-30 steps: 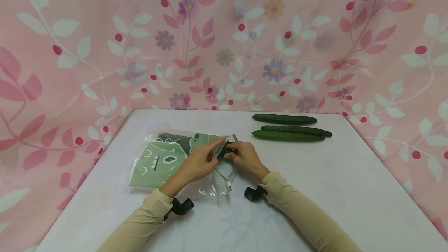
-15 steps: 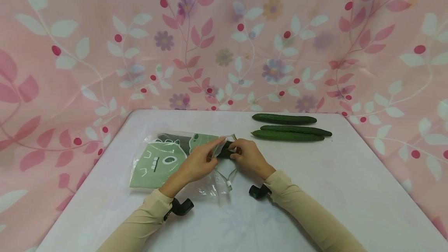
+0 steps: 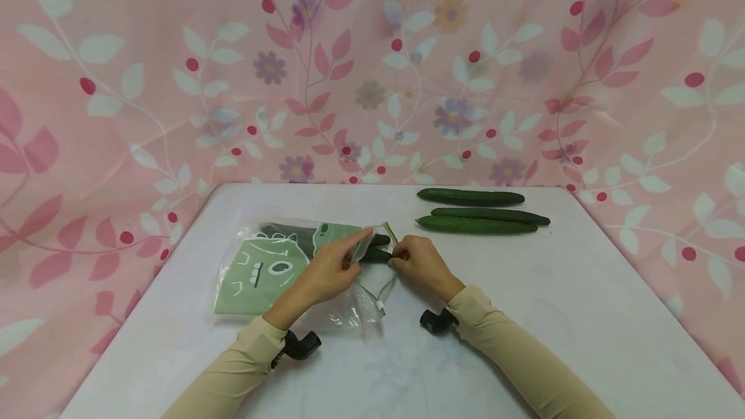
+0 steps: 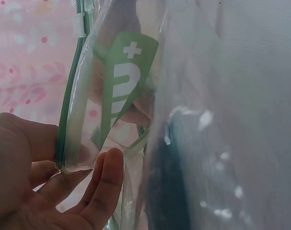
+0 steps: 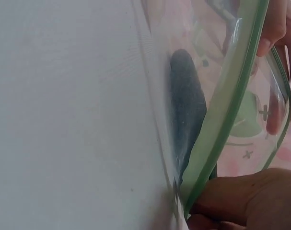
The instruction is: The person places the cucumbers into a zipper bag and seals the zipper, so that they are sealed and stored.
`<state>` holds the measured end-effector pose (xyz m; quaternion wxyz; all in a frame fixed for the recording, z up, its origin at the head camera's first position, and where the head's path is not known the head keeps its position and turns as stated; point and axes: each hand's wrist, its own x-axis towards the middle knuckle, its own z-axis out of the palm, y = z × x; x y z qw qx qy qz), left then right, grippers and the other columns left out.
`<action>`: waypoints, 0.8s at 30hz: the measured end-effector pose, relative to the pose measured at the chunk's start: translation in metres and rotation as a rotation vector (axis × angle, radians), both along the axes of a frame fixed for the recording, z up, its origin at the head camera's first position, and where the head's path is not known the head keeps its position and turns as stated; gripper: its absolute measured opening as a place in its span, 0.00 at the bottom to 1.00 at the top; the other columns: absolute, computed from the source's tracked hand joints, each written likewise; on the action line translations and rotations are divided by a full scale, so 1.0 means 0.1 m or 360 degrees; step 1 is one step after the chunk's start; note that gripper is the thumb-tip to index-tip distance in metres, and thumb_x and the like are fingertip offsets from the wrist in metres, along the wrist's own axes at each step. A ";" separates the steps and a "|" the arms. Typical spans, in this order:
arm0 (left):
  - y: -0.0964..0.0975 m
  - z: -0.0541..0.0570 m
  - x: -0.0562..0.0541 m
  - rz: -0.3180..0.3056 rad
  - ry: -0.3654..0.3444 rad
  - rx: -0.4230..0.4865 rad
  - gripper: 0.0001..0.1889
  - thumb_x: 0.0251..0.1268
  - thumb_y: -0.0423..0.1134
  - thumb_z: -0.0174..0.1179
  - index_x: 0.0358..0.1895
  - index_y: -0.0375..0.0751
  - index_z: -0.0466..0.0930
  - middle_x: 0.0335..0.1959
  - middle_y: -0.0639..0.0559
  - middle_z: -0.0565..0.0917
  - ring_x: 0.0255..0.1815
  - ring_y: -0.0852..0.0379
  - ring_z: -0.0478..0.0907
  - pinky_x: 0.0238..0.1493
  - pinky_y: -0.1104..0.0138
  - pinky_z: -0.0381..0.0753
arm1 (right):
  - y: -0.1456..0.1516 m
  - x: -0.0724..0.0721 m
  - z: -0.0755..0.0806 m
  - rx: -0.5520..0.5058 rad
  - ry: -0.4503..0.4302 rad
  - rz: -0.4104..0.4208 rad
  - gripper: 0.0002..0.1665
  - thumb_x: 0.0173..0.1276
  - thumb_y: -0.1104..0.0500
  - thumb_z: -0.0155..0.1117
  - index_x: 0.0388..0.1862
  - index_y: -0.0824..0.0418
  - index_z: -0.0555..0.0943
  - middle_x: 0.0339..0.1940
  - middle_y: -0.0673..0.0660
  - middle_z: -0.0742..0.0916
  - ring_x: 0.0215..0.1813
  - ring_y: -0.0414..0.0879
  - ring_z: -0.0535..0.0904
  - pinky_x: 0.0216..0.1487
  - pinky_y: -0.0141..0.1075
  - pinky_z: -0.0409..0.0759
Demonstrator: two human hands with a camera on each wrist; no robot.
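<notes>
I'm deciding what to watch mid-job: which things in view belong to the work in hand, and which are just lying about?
In the job, it seems:
clear bag with green print
dark green cucumbers inside it
left hand, gripping the bag
right hand, touching the bag

Lying about, though perhaps part of it too:
far loose cucumber, untouched
nearer pair of loose cucumbers, untouched
</notes>
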<state>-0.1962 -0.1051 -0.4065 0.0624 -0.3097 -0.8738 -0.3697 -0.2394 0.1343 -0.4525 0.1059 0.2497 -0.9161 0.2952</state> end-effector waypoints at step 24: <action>-0.02 0.03 -0.02 0.0014 0.0006 0.0047 0.37 0.56 0.25 0.56 0.74 0.47 0.68 0.59 0.57 0.82 0.26 0.61 0.69 0.29 0.71 0.71 | 1.78 -0.32 0.19 -0.0075 0.0109 -0.0416 0.19 0.67 0.62 0.68 0.56 0.62 0.84 0.52 0.65 0.87 0.48 0.63 0.84 0.49 0.58 0.80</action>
